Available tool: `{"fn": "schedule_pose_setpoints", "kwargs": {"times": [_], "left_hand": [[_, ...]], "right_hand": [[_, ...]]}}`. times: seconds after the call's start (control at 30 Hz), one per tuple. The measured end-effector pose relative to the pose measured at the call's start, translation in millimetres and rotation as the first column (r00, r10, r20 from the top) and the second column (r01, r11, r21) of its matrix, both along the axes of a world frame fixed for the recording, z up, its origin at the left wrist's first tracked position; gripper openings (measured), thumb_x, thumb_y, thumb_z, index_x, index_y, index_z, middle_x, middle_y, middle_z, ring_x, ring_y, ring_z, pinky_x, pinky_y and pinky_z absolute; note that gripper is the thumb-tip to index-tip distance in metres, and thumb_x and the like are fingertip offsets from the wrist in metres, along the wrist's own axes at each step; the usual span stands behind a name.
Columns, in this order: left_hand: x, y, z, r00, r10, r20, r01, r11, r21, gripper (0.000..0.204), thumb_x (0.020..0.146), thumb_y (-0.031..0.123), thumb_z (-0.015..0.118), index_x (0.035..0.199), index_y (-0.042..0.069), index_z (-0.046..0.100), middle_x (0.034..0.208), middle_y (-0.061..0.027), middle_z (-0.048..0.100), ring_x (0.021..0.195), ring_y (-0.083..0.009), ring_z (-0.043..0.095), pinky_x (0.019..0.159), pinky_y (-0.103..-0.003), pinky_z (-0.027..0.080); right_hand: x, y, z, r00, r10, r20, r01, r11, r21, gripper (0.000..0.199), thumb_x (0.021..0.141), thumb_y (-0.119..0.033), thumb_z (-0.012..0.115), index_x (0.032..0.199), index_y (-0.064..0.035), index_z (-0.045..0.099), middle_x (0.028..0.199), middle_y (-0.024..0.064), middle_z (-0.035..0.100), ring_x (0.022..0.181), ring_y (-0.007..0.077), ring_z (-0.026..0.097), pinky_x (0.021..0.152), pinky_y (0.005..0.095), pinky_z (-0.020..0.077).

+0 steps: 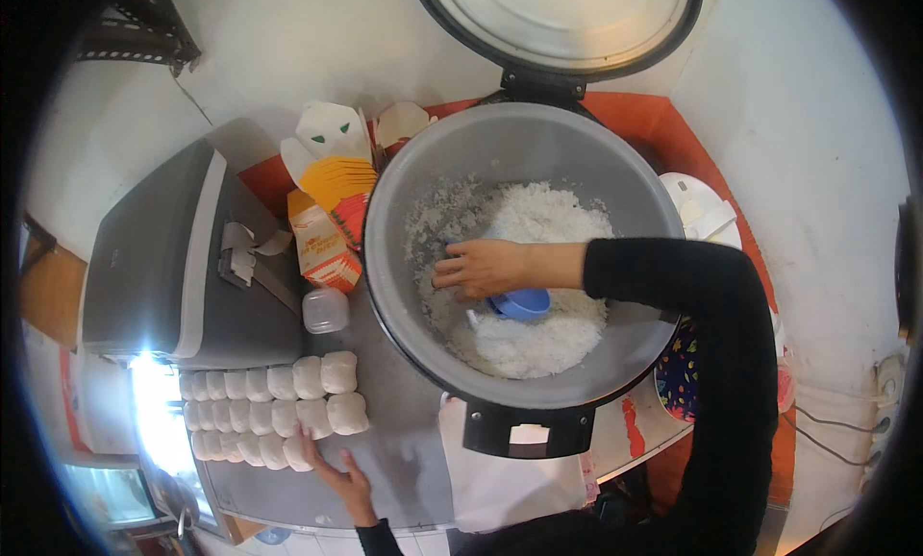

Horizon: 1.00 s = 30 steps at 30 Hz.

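While the right hand (pixel 486 266) presses a blue scoop (pixel 520 304) into grainy rice (pixel 538 268) (round grey pot (pixel 404 172)).

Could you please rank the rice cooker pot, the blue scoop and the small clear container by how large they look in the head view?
1. rice cooker pot
2. blue scoop
3. small clear container
The last two look nearly alike.

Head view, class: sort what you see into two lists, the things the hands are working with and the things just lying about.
In use: right hand; blue scoop; rice; big pot; left hand; wrapped rice portions; grey tray.

Lying about: orange cartons; small clear tub; grey machine; open lid.
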<state>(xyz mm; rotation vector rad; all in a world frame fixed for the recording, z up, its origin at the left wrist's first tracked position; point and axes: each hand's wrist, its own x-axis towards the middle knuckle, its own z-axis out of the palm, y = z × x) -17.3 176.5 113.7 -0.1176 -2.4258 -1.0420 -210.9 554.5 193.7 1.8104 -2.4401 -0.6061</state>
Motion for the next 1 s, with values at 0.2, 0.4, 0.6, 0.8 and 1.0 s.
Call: {"fn": "schedule_pose_setpoints", "kwargs": {"times": [0.2,0.4,0.6,0.8,1.0], "left_hand": [[11.8,113.7,47.8,0.734,-0.569,-0.371,0.472,0.820,-0.323,0.038,0.084,0.041,0.065,0.120,0.034,0.054,0.133,-0.0003,0.048,0.132,-0.0259,0.033,0.107,-0.049,0.028],[12.3,161.0,32.5,0.681,-0.570,-0.460,0.523,0.818,-0.238,0.034,0.085,0.044,0.064,0.117,0.043,0.053,0.129,0.0124,0.046,0.135,-0.0183,0.023,0.105,-0.045,0.032],[1.5,175.9,18.1,0.629,-0.509,-0.587,0.484,0.848,-0.217,0.043,0.084,0.043,0.064,0.122,0.042,0.046,0.132,0.0120,0.040,0.136,-0.0177,0.019,0.102,-0.045,0.034],[0.4,183.0,20.4,0.623,-0.482,-0.616,0.500,0.851,-0.160,0.036,0.087,0.051,0.055,0.120,0.039,0.047,0.130,0.0115,0.042,0.135,-0.0172,0.020,0.098,-0.047,0.035],[-8.0,212.5,2.6,0.510,-0.205,-0.836,0.474,0.877,0.074,0.022,0.088,0.056,0.051,0.095,0.036,0.055,0.108,0.0111,0.048,0.129,-0.0202,0.029,0.097,-0.056,0.033]], "right_hand": [[-35.5,38.2,-26.6,0.982,0.157,-0.105,-0.130,0.965,0.226,0.018,0.080,-0.025,0.060,0.093,-0.0189,0.071,0.107,0.0007,0.064,0.119,0.0204,0.047,0.105,0.0403,0.0309],[9.9,83.8,58.2,0.808,-0.589,0.013,0.561,0.776,0.288,0.046,0.086,-0.013,0.054,0.131,-0.0113,0.046,0.075,0.0122,0.067,0.070,0.0252,0.068,0.060,0.0363,0.0526],[45.9,106.9,75.1,0.709,-0.681,-0.184,0.703,0.664,0.254,0.061,0.089,-0.012,0.051,0.147,-0.0145,0.031,0.081,0.0148,0.064,0.069,0.0254,0.067,0.058,0.0358,0.0541],[53.3,104.5,63.1,0.623,-0.780,0.050,0.718,0.596,0.359,0.061,0.088,-0.009,0.051,0.146,-0.0144,0.033,0.084,0.0173,0.066,0.075,0.0297,0.068,0.066,0.0389,0.0552],[87.3,91.9,35.2,0.397,-0.758,0.518,0.720,0.607,0.335,0.065,0.084,-0.005,0.049,0.145,-0.0187,0.034,0.088,0.0230,0.066,0.085,0.0372,0.066,0.076,0.0440,0.0528]]}}
